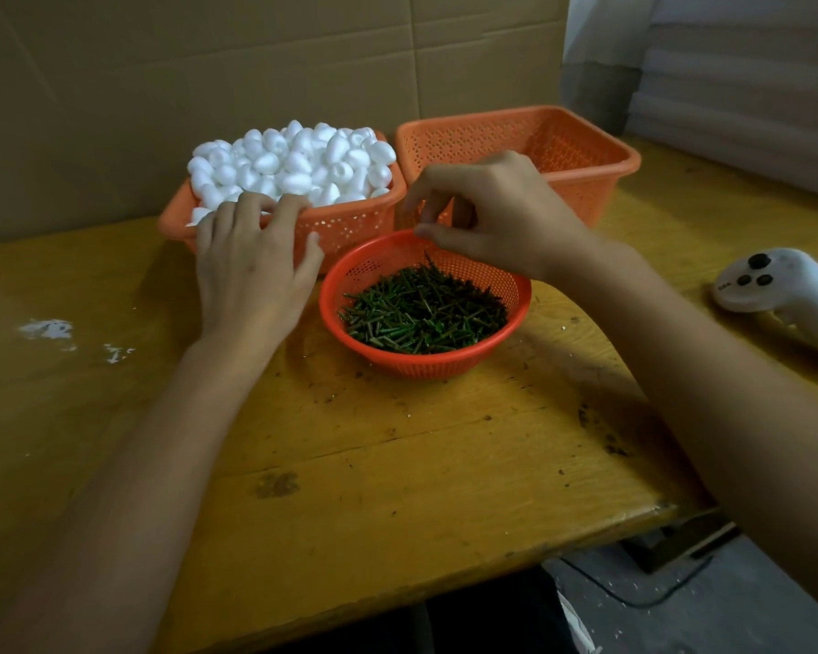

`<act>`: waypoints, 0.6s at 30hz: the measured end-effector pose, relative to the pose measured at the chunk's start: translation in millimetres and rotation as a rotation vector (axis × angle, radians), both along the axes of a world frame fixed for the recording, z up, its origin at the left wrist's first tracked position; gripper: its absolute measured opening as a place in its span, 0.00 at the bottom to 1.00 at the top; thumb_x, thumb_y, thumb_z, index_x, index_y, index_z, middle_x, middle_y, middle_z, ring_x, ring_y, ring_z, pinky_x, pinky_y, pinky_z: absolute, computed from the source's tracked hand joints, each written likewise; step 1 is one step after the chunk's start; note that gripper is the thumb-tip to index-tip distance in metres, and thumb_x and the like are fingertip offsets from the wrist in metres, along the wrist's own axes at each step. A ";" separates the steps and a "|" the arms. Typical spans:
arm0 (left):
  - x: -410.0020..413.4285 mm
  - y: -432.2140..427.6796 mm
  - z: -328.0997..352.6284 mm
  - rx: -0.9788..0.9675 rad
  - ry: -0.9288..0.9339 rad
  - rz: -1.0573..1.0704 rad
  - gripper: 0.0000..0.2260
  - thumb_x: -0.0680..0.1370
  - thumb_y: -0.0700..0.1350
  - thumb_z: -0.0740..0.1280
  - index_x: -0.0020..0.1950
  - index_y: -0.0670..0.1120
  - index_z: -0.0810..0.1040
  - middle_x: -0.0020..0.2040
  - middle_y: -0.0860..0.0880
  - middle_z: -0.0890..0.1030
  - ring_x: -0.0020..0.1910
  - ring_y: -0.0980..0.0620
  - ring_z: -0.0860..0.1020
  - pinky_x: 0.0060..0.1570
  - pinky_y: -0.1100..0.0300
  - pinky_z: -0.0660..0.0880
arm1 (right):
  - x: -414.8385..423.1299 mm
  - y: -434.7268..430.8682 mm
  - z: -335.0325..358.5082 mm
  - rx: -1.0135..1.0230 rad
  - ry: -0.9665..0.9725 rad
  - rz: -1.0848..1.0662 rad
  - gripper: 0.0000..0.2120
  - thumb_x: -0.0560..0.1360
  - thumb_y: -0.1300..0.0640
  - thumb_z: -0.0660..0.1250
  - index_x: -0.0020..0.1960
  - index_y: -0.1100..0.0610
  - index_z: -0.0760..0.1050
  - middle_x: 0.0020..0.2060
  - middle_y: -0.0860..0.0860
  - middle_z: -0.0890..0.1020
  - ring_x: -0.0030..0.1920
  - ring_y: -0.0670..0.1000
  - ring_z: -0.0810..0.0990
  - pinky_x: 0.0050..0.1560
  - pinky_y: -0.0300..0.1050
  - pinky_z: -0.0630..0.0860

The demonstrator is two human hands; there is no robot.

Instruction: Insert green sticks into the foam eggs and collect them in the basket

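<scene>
A heap of white foam eggs fills the left orange basket. My left hand reaches over its near rim, fingers spread and resting on the front eggs; I see none held. In front stands a round red bowl full of short green sticks. My right hand hovers over the bowl's far rim with thumb and fingertips pinched together. One green stick stands up from the pile to my thumb. A second orange basket, at the back right, looks empty.
A white handheld controller lies on the yellow wooden table at the right. White foam crumbs are scattered at the left. A cardboard wall stands behind the baskets. The table edge runs diagonally at the lower right.
</scene>
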State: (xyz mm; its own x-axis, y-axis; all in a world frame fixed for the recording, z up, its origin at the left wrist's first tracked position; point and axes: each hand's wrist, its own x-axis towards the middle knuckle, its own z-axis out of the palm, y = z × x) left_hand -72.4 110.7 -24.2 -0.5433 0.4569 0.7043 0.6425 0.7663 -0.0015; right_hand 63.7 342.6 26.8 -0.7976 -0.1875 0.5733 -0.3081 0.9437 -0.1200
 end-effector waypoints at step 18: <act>0.3 7.6 -1.4 -0.020 -0.051 0.008 0.18 0.85 0.55 0.62 0.70 0.46 0.74 0.63 0.43 0.79 0.66 0.40 0.74 0.69 0.42 0.62 | 1.2 -3.0 2.2 0.003 0.027 0.017 0.10 0.77 0.55 0.72 0.59 0.53 0.82 0.45 0.43 0.87 0.38 0.46 0.84 0.45 0.44 0.77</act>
State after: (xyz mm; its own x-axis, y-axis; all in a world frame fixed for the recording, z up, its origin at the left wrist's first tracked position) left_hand -72.1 118.3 -25.6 -0.5818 0.4663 0.6664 0.6359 0.7716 0.0153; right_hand 64.9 339.6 29.0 -0.7785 -0.2025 0.5941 -0.3269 0.9389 -0.1082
